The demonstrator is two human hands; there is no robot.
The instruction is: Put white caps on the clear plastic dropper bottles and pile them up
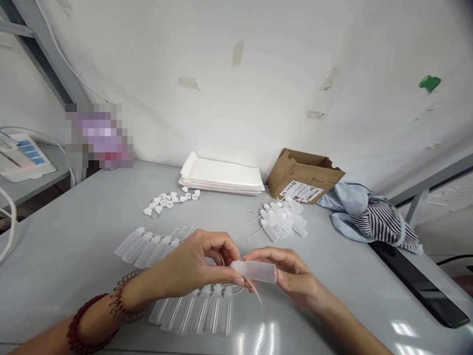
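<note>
A small translucent plastic squeeze bottle (258,271) lies sideways between my two hands above the table. My left hand (214,259) is closed, pinching the white cap end. My right hand (291,271) is closed round the body near its base, with the thumb at the bottom. A thin white strap hangs below the neck. Under and beyond my left forearm lie rows of similar bottles, the nearer row (195,313) and the farther row (144,246). Loose white caps with needle tips (168,199) are scattered farther back. A pile of bottles (283,219) lies beyond my right hand.
White padded envelopes (225,175) are stacked against the wall. Beside them stands an open cardboard box (306,172). Striped and blue cloth (373,212) and a long black object (419,283) lie at the right. A white device (25,158) sits on a side surface at far left.
</note>
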